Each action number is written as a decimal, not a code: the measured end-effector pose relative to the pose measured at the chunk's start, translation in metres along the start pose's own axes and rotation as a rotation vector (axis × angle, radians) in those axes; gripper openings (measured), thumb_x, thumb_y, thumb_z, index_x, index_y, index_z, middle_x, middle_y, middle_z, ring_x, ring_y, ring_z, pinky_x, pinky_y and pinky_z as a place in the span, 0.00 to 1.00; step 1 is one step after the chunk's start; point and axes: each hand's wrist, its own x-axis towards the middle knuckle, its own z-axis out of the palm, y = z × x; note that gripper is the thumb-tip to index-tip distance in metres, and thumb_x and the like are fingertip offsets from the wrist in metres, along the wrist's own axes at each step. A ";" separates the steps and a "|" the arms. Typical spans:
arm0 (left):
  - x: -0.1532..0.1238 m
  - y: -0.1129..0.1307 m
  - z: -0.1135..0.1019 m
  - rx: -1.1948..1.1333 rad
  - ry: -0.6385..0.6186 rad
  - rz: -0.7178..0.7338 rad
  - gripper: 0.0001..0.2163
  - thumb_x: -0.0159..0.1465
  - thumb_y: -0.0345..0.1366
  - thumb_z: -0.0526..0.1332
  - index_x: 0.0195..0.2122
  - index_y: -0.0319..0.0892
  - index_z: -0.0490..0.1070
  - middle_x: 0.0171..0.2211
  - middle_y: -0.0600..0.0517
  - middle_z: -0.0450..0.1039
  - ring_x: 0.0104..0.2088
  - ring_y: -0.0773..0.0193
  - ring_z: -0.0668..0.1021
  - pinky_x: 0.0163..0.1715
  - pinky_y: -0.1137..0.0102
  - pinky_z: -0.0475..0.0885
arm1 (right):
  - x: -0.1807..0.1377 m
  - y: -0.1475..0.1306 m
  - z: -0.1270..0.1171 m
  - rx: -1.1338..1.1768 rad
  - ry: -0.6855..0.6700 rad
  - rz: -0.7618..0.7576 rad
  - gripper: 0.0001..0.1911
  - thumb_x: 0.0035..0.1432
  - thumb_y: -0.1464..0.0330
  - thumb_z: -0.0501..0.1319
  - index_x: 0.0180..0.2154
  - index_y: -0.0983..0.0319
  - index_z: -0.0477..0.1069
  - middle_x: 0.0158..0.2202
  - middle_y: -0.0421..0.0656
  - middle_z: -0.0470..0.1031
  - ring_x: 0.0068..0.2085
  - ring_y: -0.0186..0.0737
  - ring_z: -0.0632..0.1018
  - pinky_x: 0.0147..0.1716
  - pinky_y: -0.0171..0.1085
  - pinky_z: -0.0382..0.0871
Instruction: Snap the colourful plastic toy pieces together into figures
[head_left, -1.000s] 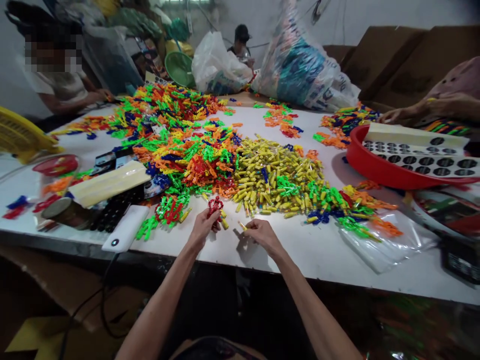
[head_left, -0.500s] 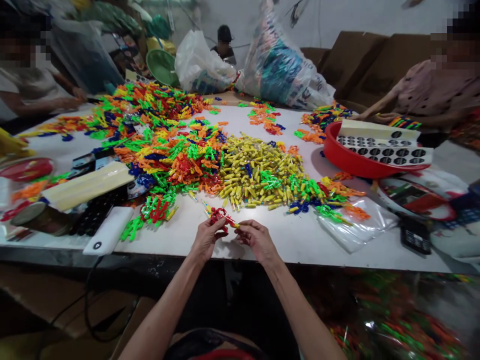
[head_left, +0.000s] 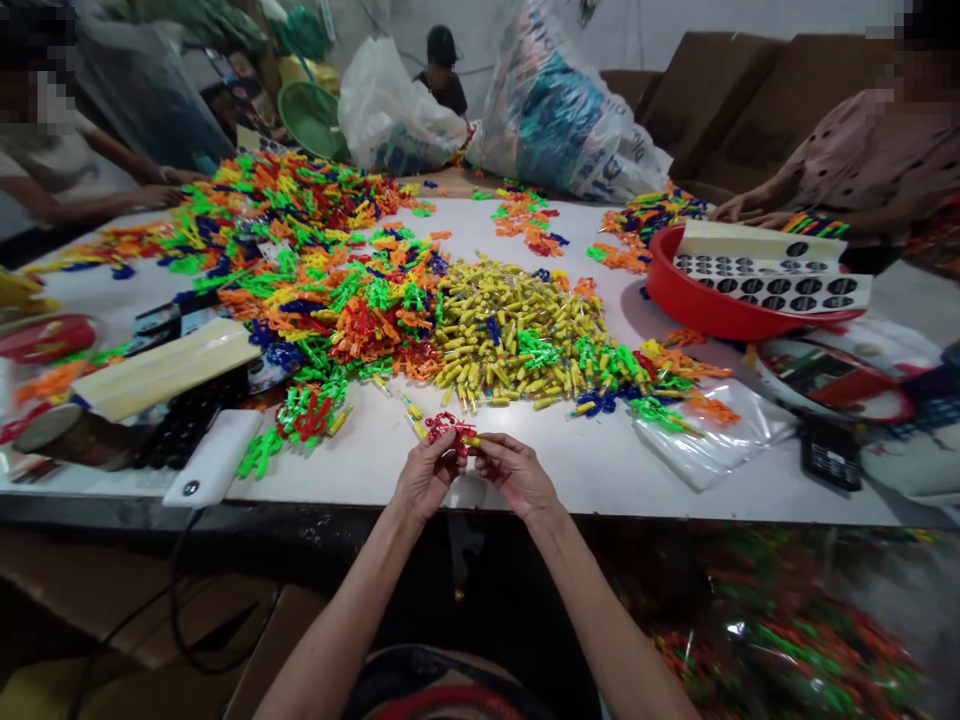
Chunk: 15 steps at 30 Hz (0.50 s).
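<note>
Above the near part of the table [head_left: 585,485], the left hand [head_left: 427,472] is pinching a red toy [head_left: 442,427]; the right hand [head_left: 519,474], fingertips drawn together, is holding a yellow tube [head_left: 472,441] against it. Crooked pushing could be making the tube slip.

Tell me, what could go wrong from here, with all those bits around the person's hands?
The small yellow piece might slip, since the right hand pinches it only by the fingertips.

The red piece in the left hand could be knocked or bent, as both hands meet closely there.

The white device lies at the table's front edge with a black cable hanging below; a snag might pull it off.
</note>
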 end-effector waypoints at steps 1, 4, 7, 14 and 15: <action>0.000 0.000 0.000 -0.014 -0.004 -0.017 0.07 0.49 0.31 0.68 0.27 0.34 0.72 0.21 0.52 0.73 0.18 0.72 0.72 0.19 0.77 0.69 | 0.000 0.000 -0.001 0.003 0.001 0.000 0.14 0.34 0.69 0.72 0.28 0.64 0.76 0.23 0.41 0.77 0.22 0.29 0.73 0.22 0.28 0.66; 0.000 -0.001 0.001 -0.032 0.002 -0.054 0.06 0.51 0.30 0.67 0.28 0.34 0.72 0.21 0.52 0.73 0.19 0.72 0.72 0.18 0.78 0.68 | 0.001 0.003 -0.005 0.008 -0.013 0.003 0.14 0.34 0.69 0.72 0.29 0.63 0.76 0.25 0.40 0.77 0.24 0.30 0.74 0.24 0.29 0.67; -0.002 -0.002 0.001 -0.011 0.016 -0.042 0.07 0.50 0.32 0.68 0.28 0.34 0.72 0.21 0.52 0.72 0.19 0.72 0.72 0.19 0.77 0.68 | 0.002 0.007 -0.009 0.011 -0.021 0.001 0.14 0.34 0.69 0.72 0.29 0.62 0.76 0.27 0.39 0.77 0.26 0.31 0.74 0.26 0.31 0.68; 0.000 -0.013 0.008 0.060 0.153 0.102 0.12 0.43 0.34 0.71 0.26 0.34 0.73 0.18 0.53 0.71 0.17 0.71 0.71 0.19 0.75 0.67 | -0.005 0.016 0.011 -0.160 0.247 -0.259 0.13 0.35 0.66 0.70 0.28 0.62 0.76 0.23 0.39 0.75 0.23 0.33 0.72 0.27 0.35 0.70; 0.002 -0.015 0.010 0.068 0.190 0.152 0.12 0.43 0.35 0.72 0.26 0.34 0.73 0.17 0.53 0.71 0.17 0.71 0.71 0.19 0.75 0.67 | -0.006 0.015 0.014 -0.206 0.305 -0.314 0.12 0.36 0.66 0.70 0.28 0.62 0.75 0.21 0.38 0.74 0.22 0.32 0.72 0.26 0.35 0.70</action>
